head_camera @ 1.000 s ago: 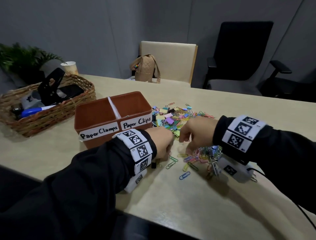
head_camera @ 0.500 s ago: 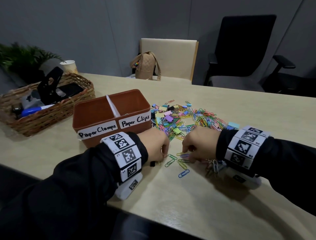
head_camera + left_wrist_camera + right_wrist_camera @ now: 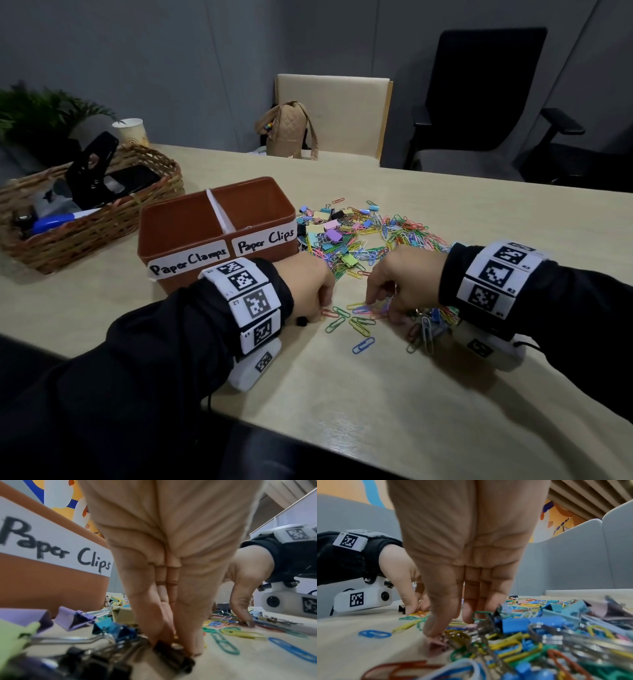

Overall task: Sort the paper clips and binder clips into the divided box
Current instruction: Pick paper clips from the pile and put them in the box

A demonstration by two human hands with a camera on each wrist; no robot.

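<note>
Since a second ago your right hand (image 3: 404, 274) has slid toward you; its fingertips (image 3: 435, 630) now press loose paper clips (image 3: 359, 320). Your left hand (image 3: 305, 287) pinches a black binder clip (image 3: 173, 654) on the table (image 3: 342, 394). Beside it stands the divided box (image 3: 219, 236).

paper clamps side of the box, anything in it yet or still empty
Looks empty as far as shown: in the head view the Paper Clamps compartment shows only bare brown walls, but the box's front wall hides its floor.
</note>
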